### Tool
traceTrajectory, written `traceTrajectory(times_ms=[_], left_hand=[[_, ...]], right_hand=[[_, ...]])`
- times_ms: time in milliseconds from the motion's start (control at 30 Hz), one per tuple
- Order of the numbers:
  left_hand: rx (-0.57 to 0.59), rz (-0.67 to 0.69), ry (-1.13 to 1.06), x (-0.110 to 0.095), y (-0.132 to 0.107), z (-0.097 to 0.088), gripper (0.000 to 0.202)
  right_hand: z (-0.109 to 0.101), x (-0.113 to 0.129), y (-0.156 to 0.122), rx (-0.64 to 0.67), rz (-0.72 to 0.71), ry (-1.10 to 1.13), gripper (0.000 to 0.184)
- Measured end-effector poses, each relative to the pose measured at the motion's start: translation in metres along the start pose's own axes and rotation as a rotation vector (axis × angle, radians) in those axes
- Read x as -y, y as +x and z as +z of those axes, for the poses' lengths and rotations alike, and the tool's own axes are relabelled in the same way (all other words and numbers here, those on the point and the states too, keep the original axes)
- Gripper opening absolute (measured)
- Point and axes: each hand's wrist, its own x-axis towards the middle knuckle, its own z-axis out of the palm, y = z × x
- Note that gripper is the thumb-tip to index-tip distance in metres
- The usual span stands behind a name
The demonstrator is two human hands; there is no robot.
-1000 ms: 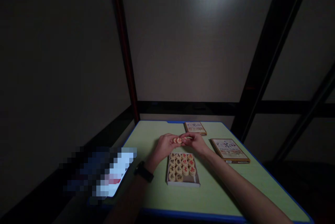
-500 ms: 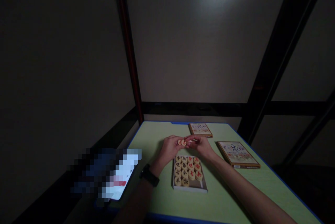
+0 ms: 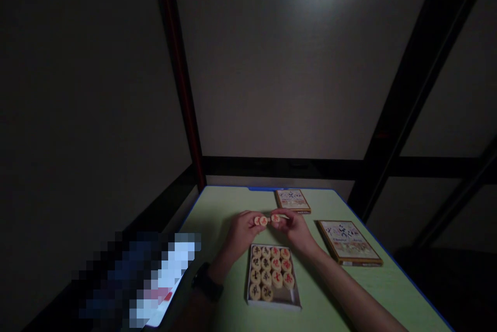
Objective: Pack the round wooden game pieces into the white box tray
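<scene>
Two round Chinese chess pieces with red characters are pinched in the fingertips of my left hand, which wears a black watch at the wrist. Beside them, my right hand grips one chess piece with a red mark between thumb and fingers. Both hands are above the far side of an open white box. Rows of chess pieces fill most of it, black-marked on the left and red-marked on the right. Its near right corner shows bare bottom.
The light green table has a blue edge. Two flat printed boxes lie on it: a lid-like one at the back and a larger one at right. A lit, pixelated screen is at the left edge.
My right hand has moved slightly apart from the left, and a red-marked piece now shows in its fingers. The view has shifted, so the table and box appear lower and further left.
</scene>
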Motion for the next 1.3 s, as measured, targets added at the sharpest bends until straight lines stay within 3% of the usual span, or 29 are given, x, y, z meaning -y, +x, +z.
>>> traceTrajectory(times_ms=[367,533,700,1067,1300], left_hand=[[0.006,-0.082,-0.149,-0.007,-0.005,0.005,0.021],[-0.041,0.04,-0.026,-0.012,-0.009,0.005,0.021],[-0.011,0.197,0.022,-0.008,-0.012,0.007,0.021],[0.052,0.278,0.129,-0.005,-0.009,0.002,0.022],[0.134,0.328,0.276,-0.018,-0.013,-0.009,0.026]], right_hand=[[0.019,0.008,-0.012,-0.098,-0.065,-0.086,0.038],[0.022,0.006,-0.016,-0.097,-0.03,-0.034,0.038],[0.023,0.01,-0.022,-0.077,-0.032,-0.07,0.034],[0.024,0.01,-0.022,-0.106,-0.122,-0.165,0.022],[0.024,0.002,-0.018,-0.127,-0.094,-0.091,0.032]])
